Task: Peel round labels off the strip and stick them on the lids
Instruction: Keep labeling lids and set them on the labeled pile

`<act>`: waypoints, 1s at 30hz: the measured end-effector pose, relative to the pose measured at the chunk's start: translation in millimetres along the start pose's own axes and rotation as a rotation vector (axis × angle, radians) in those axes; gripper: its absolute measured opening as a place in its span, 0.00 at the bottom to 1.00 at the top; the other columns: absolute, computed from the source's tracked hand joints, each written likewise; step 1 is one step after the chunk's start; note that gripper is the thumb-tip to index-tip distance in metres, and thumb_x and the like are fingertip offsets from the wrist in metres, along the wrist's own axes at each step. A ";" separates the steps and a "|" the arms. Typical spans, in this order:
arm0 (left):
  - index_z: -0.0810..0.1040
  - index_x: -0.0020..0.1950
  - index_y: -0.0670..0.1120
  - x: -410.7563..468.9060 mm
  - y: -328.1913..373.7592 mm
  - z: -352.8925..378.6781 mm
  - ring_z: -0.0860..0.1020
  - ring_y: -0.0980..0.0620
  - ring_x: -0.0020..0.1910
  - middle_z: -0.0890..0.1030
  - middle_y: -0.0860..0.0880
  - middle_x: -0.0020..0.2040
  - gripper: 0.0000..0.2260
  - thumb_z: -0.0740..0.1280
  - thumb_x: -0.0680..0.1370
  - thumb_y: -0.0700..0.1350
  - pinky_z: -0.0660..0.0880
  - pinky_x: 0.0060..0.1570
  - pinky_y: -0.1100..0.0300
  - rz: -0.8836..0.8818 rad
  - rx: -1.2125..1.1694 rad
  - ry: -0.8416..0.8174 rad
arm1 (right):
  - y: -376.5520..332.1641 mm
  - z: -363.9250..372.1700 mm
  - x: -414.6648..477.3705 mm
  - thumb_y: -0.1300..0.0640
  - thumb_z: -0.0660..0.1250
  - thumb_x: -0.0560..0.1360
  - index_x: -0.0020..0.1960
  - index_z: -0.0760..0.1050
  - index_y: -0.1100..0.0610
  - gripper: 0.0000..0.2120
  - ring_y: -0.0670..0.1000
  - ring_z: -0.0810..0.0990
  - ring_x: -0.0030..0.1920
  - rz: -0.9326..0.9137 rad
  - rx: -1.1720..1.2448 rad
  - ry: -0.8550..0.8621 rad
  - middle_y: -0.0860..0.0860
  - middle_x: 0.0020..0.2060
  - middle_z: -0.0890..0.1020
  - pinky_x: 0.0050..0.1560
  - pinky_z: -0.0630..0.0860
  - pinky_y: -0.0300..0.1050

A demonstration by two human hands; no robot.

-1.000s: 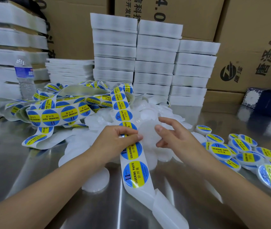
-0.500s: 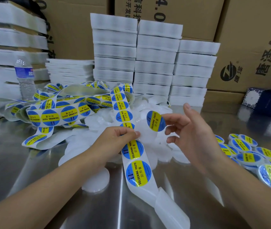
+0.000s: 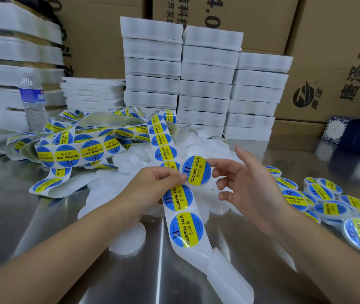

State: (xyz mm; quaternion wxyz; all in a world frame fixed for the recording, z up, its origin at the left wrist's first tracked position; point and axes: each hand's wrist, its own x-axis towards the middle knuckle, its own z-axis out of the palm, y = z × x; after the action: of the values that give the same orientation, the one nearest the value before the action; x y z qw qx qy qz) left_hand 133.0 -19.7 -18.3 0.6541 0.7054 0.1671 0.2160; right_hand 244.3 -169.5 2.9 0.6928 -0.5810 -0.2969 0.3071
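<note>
The left hand [image 3: 152,183] has its grip pinched on the label strip [image 3: 180,199] above the bench [image 3: 32,227]. The right hand [image 3: 251,189] holds the labelled lid [image 3: 196,170] by its rim. Those labels [image 3: 186,229] look thin, floppy and tacky, so they're best lifted by one edge.

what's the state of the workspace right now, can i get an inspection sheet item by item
surface: shiny stainless steel table, reflective.
job's things: white backing strip of round blue-and-yellow labels running toward the camera; round white lid with a label on it held up between the hands; pile of plain white lids behind; labelled lids at right.
clutter: tangled length of label strip at left; clear plastic water bottle.
grippers: left hand pinches the strip; right hand holds the lid's edge by fingertips.
cables: nothing seen.
surroundings: stacked white packs, brown cardboard boxes, blue-and-white patterned box.
</note>
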 end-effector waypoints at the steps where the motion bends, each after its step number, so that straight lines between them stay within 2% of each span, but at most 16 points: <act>1: 0.85 0.33 0.52 0.0 0.2 -0.1 0.82 0.56 0.31 0.84 0.50 0.34 0.11 0.70 0.75 0.45 0.76 0.31 0.68 0.001 0.002 -0.001 | 0.4 0.2 0.0 0.40 0.54 0.75 0.42 0.85 0.54 0.26 0.47 0.69 0.32 0.001 -0.001 -0.003 0.50 0.36 0.74 0.34 0.68 0.42; 4: 0.84 0.33 0.53 0.4 0.5 -0.4 0.82 0.56 0.31 0.84 0.51 0.34 0.11 0.70 0.75 0.46 0.76 0.31 0.68 0.004 0.008 0.004 | 1.0 0.7 0.2 0.39 0.55 0.73 0.43 0.85 0.54 0.25 0.47 0.69 0.33 0.000 -0.012 -0.008 0.50 0.36 0.74 0.34 0.68 0.42; 9: 0.84 0.33 0.51 1.6 -0.1 -0.6 0.82 0.56 0.31 0.84 0.50 0.34 0.11 0.70 0.75 0.46 0.77 0.31 0.68 0.002 0.002 0.009 | 2.2 0.4 0.3 0.40 0.54 0.76 0.43 0.85 0.54 0.26 0.47 0.69 0.33 0.003 -0.028 0.004 0.50 0.37 0.75 0.35 0.68 0.42; 15: 0.84 0.35 0.50 2.7 -0.8 -0.9 0.82 0.55 0.31 0.85 0.50 0.35 0.09 0.70 0.75 0.46 0.77 0.32 0.67 0.004 -0.002 0.012 | 3.1 -0.2 -0.5 0.40 0.55 0.74 0.44 0.85 0.52 0.24 0.46 0.70 0.33 -0.023 -0.084 0.003 0.48 0.36 0.76 0.34 0.69 0.41; 21: 0.84 0.33 0.50 2.7 -0.7 -1.3 0.81 0.55 0.31 0.84 0.49 0.34 0.10 0.69 0.75 0.45 0.77 0.32 0.67 0.004 -0.004 0.024 | 5.7 2.6 0.5 0.44 0.50 0.80 0.40 0.83 0.39 0.23 0.45 0.71 0.37 -0.193 -0.466 0.148 0.45 0.41 0.77 0.39 0.69 0.42; 23: 0.84 0.33 0.51 2.8 -0.6 -1.5 0.81 0.56 0.31 0.85 0.50 0.34 0.11 0.69 0.75 0.45 0.77 0.32 0.68 0.003 -0.001 0.026 | 7.8 3.2 0.0 0.44 0.50 0.80 0.41 0.81 0.36 0.22 0.43 0.72 0.38 -0.229 -0.555 0.175 0.43 0.42 0.76 0.42 0.68 0.41; 26: 0.84 0.33 0.54 2.3 -0.3 -1.5 0.81 0.57 0.31 0.85 0.51 0.34 0.11 0.69 0.75 0.46 0.76 0.31 0.69 0.003 0.011 0.018 | 11.2 3.6 -0.3 0.44 0.49 0.80 0.42 0.79 0.34 0.20 0.33 0.73 0.39 -0.279 -0.651 0.206 0.41 0.44 0.76 0.44 0.67 0.38; 30: 0.84 0.33 0.55 3.1 -0.4 -1.9 0.81 0.57 0.31 0.84 0.52 0.34 0.12 0.69 0.75 0.46 0.77 0.33 0.67 0.003 0.012 0.033 | 13.3 2.9 -2.6 0.46 0.51 0.80 0.51 0.74 0.31 0.14 0.28 0.72 0.41 -0.346 -0.686 0.211 0.41 0.46 0.76 0.42 0.68 0.28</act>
State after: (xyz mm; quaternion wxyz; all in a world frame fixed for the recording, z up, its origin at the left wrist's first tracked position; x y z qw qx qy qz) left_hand 134.7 -16.4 -18.3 0.6468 0.7058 0.1781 0.2276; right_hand 239.3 -167.9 -9.9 0.5266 -0.7485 -0.4031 0.0074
